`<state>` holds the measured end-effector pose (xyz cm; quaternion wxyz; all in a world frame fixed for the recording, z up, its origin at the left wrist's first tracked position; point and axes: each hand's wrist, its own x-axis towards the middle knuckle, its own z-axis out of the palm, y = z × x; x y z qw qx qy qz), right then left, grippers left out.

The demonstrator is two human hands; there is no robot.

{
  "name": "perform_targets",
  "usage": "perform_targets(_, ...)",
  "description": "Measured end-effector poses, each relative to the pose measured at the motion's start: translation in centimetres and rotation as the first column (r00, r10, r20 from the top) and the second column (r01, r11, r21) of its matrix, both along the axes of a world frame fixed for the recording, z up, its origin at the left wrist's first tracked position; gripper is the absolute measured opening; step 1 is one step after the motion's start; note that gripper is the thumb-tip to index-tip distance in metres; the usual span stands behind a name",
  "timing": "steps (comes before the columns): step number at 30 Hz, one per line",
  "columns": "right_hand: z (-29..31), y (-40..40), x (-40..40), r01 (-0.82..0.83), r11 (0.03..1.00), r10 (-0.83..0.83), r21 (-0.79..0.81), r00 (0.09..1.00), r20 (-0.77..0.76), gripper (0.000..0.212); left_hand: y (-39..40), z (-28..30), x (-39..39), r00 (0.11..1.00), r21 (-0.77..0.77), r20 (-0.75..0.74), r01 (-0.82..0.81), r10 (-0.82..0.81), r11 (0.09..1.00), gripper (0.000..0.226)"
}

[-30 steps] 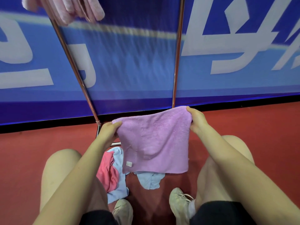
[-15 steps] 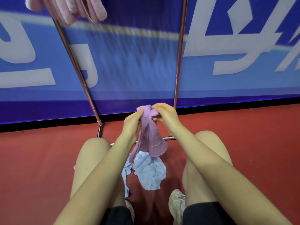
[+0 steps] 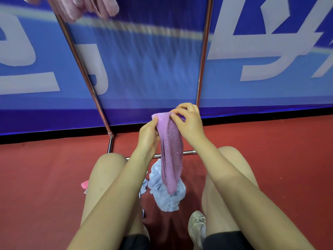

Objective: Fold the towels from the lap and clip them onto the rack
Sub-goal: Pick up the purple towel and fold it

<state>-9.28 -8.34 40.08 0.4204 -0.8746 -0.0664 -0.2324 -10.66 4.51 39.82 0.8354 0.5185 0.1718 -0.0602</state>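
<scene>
A purple towel hangs folded into a narrow strip between my knees. My left hand grips its upper left edge. My right hand pinches the top fold with thumb and fingers. Below it a light blue towel lies bunched between my legs, and a corner of a pink towel shows by my left thigh. The metal rack stands in front of me, with a pink towel hanging at its top left.
A blue banner with white lettering runs behind the rack. The rack's low crossbar sits just past my knees on the red floor. My shoe rests under my right leg.
The purple towel was spread wide between both hands; my hands came together and folded it into a narrow hanging strip. My knees have drawn closer.
</scene>
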Motion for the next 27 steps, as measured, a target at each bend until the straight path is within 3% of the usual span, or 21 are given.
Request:
perform_targets(4, 0.3, 0.3, -0.4, -0.128, 0.988, 0.137, 0.091, 0.984, -0.109, 0.013, 0.3, -0.2, 0.2, 0.998, 0.095, -0.001, -0.063, 0.064, 0.993, 0.024)
perform_targets(7, 0.3, 1.0, -0.8, -0.161, 0.979, 0.176, 0.122, 0.976, -0.125, 0.014, -0.1, 0.1, -0.4, 0.999, 0.155, 0.046, 0.010, -0.017, 0.988, 0.027)
perform_targets(13, 0.3, 1.5, -0.6, -0.049, 0.940, 0.130, 0.337, 0.966, -0.221, 0.003, -0.7, 0.7, -0.9, 0.998, 0.211, 0.026, 0.046, -0.053, 0.976, 0.029)
perform_targets(18, 0.4, 1.3, -0.5, 0.012, 0.902, 0.141, 0.432, 0.936, -0.322, 0.015, -0.6, 0.5, -1.3, 0.987, 0.306, 0.113, 0.074, -0.113, 0.949, 0.031)
perform_targets(23, 0.6, 1.0, -1.1, -0.101, 0.907, 0.253, 0.408, 0.906, -0.340, 0.012, 0.2, 0.1, -1.4, 0.991, 0.326, 0.113, 0.026, -0.066, 0.945, 0.024)
perform_targets(27, -0.4, 0.6, -1.5, -0.185, 0.950, 0.281, 0.252, 0.861, -0.424, 0.011, 1.4, 0.1, -1.2, 0.988, 0.340, 0.149, -0.015, -0.038, 0.940, 0.029)
